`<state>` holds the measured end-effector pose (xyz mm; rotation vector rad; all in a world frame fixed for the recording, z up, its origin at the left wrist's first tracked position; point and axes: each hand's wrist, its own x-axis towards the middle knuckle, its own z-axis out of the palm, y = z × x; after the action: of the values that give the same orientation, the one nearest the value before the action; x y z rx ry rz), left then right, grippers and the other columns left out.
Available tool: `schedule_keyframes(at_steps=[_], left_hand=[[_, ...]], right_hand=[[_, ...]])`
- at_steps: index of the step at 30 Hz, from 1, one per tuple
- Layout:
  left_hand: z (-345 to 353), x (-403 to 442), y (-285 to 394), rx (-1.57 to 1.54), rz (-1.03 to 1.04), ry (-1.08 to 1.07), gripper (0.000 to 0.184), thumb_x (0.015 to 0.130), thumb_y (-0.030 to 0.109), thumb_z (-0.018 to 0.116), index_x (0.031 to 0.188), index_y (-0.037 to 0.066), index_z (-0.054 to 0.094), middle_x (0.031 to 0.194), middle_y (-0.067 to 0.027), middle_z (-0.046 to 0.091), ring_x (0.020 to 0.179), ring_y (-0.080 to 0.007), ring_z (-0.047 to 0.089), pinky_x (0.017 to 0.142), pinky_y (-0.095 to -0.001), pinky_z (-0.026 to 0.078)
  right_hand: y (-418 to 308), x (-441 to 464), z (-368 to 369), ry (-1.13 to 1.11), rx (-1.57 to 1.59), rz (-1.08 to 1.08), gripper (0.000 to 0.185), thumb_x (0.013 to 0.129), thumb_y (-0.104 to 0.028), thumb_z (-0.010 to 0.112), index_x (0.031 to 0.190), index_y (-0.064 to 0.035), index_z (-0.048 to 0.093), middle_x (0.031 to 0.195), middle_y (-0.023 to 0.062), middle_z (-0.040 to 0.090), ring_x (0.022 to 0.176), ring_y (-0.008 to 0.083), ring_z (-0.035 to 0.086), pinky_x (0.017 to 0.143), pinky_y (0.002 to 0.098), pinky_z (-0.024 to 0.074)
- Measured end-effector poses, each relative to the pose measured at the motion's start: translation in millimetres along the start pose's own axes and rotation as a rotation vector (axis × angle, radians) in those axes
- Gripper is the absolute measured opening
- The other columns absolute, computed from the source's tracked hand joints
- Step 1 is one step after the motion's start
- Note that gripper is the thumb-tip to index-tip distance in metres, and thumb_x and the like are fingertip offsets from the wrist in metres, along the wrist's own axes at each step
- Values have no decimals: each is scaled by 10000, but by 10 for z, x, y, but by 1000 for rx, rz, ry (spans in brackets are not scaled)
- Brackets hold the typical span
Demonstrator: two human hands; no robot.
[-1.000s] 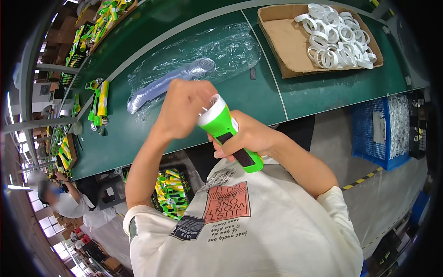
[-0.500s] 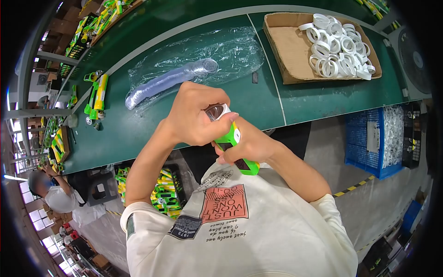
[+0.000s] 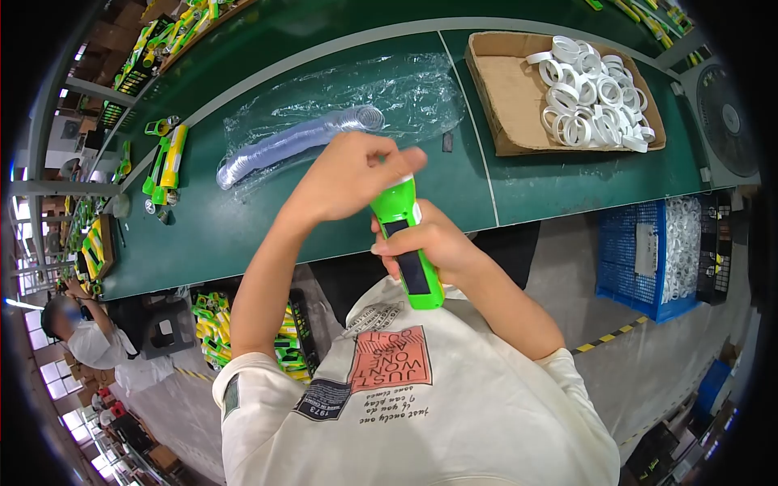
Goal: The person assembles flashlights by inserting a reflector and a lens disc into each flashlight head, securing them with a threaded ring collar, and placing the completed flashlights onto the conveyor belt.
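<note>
A green flashlight with a dark panel along its body stands tilted in front of my shirt. My right hand is wrapped around the body, thumb across the front. Over the flashlight's head end, my left hand has its fingers curled and closed. A sliver of white rim shows beneath those fingers; the lens is hidden. Beyond my hands, a stack of clear round lenses lies on a clear plastic bag. White rings fill much of a cardboard tray at the right.
The green table also carries green and yellow flashlights at the left and a small dark piece. A fan stands far right. Below are a blue crate and a box of flashlights. Another person sits at left.
The flashlight has turned more upright and its green front now shows. My left hand has shifted up over its head, covering the lens and most of the white rim.
</note>
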<state>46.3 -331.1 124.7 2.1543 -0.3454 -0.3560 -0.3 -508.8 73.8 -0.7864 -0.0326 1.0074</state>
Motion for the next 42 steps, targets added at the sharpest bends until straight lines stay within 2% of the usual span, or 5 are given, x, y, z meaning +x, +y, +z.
schedule_keyframes(at_steps=[18,23,27,33,42], left_hand=[[-56,-277,-242,-113,469,441,244,739,237,716,838,14,709,672,-64,668,579,-136,627,553,-263,486],[29,-662,-497,-590,402,370,831,800,281,770,1495,0,410,1365,-211,577,1156,-219,615,1005,-340,472],[388,-647,-471,-976,157,464,1025,759,99,824,1596,44,233,1420,-231,541,1143,-225,625,1018,-334,480],[943,-462,-352,-1412,219,581,702,919,106,713,1509,42,337,1523,-222,440,1404,-328,461,1165,-465,388],[-482,490,-320,-1241,-47,748,397,1044,289,576,1290,-4,474,1179,-165,632,1130,-291,659,983,-481,543]], right_hand=[[-20,-116,-92,30,-389,-130,478,827,-134,799,1238,-27,582,1018,77,672,895,166,673,737,320,555],[-112,-288,-271,350,-1175,-683,457,759,-113,851,1166,-47,655,991,84,653,868,249,668,711,362,538],[-141,-239,-296,573,-1532,-1004,517,687,-77,848,1172,-81,668,976,110,617,851,299,648,658,393,532],[32,-43,-283,708,-1464,-1112,601,628,15,841,1188,-43,633,1003,169,618,827,353,652,668,404,540],[-166,-73,-543,706,-1388,-963,518,795,-110,786,1257,-16,572,1177,187,634,1006,343,649,725,381,566]])
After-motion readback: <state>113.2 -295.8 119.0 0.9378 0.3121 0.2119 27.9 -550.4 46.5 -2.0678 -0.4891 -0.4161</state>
